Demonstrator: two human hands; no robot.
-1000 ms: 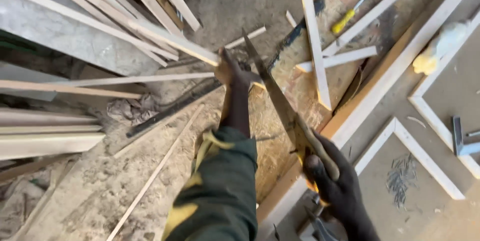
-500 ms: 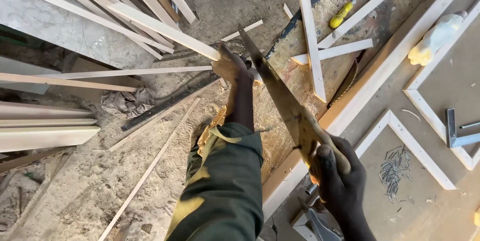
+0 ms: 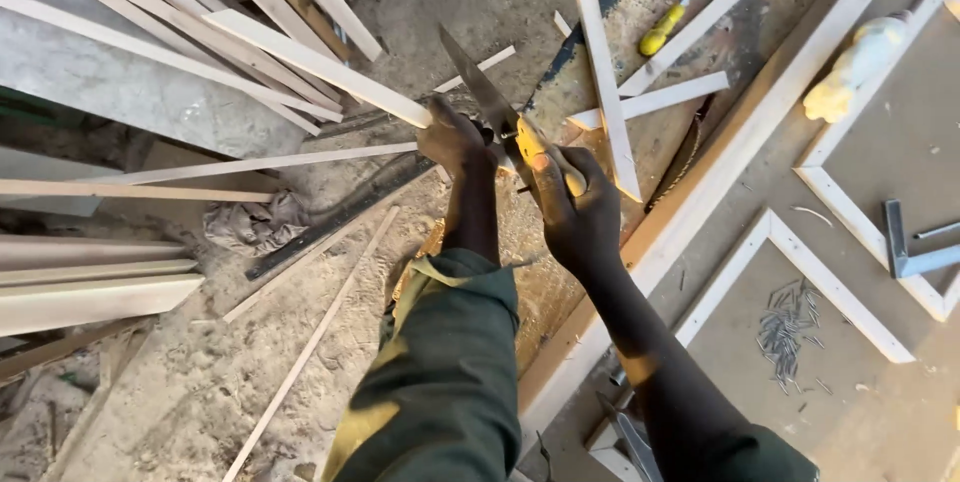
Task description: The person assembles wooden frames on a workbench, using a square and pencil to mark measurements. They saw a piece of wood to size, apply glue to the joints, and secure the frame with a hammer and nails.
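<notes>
Handsaw (image 3: 478, 92) now further forward across the wooden strip (image 3: 318, 68), right hand (image 3: 570, 204) clenched round its handle, left hand (image 3: 452, 138) gripping the strip

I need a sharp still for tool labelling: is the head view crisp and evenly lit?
Head view: soft daylight, no glare; left hand on the pale wooden strip is fairly sharp; right hand and the yellow-handled handsaw are slightly smeared; the frame edges bend slightly.
</notes>
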